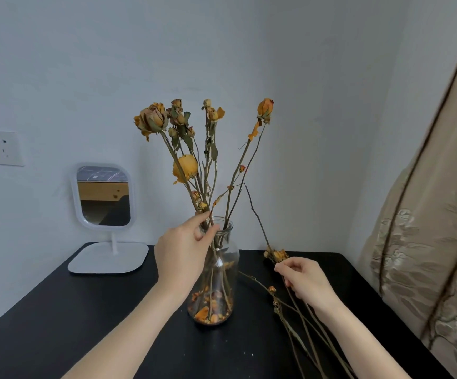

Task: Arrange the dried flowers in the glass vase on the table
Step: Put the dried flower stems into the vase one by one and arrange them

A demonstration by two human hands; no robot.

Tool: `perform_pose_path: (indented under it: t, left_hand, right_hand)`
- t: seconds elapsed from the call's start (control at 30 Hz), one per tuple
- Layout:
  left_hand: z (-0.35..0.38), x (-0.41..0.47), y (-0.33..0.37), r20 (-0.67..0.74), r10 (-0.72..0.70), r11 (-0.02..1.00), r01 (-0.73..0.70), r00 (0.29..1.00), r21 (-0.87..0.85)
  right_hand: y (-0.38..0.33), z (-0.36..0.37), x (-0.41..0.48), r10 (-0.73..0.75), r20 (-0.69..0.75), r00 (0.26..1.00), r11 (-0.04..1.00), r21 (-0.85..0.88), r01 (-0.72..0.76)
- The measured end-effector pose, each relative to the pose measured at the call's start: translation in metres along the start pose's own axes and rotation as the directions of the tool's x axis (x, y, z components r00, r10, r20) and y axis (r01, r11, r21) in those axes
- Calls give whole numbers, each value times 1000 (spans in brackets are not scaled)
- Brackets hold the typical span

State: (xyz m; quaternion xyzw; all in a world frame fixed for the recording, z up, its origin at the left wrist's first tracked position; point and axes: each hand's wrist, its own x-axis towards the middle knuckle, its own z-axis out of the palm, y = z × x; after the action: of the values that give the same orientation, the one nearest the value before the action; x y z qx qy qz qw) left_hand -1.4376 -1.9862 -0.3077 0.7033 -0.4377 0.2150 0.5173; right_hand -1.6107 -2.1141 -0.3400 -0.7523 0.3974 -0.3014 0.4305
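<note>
A black table (57, 324) stands against a pale wall, with a beige patterned curtain (426, 255) hanging at its right. A white mirror (103, 195) stands on the table's far left corner. The glass vase (228, 258) stands upright near the table's middle. It holds a spray of dried yellow flowers (185, 166) whose stems fan out above the rim. Loose stems (298, 321) lie on the table just right of the vase. The left hand (180, 253) pinches a few stems at the vase's mouth between thumb and fingers. The right hand (303, 283) rests on the loose stems, its fingers curled round them. Fallen petals (208, 313) cover the vase's bottom.
</note>
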Motion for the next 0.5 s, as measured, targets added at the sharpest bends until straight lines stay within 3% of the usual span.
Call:
perform_pose_path:
  t: [0.1, 0.4, 0.5]
  left_hand:
    - [-3, -25, -11, 16, 0, 1000, 0, 1000, -17]
    - [41, -7, -14, 194, -318, 948, 308, 928, 77]
    - [52, 0, -17, 177, -341, 940, 338, 923, 48]
  right_hand:
    - [-2, 2, 1, -15, -18, 1000, 1000, 24, 15]
    - [-23, 12, 8, -29, -105, 994, 974, 223, 52]
    - [-31, 15, 13, -25, -139, 990, 953, 295, 65]
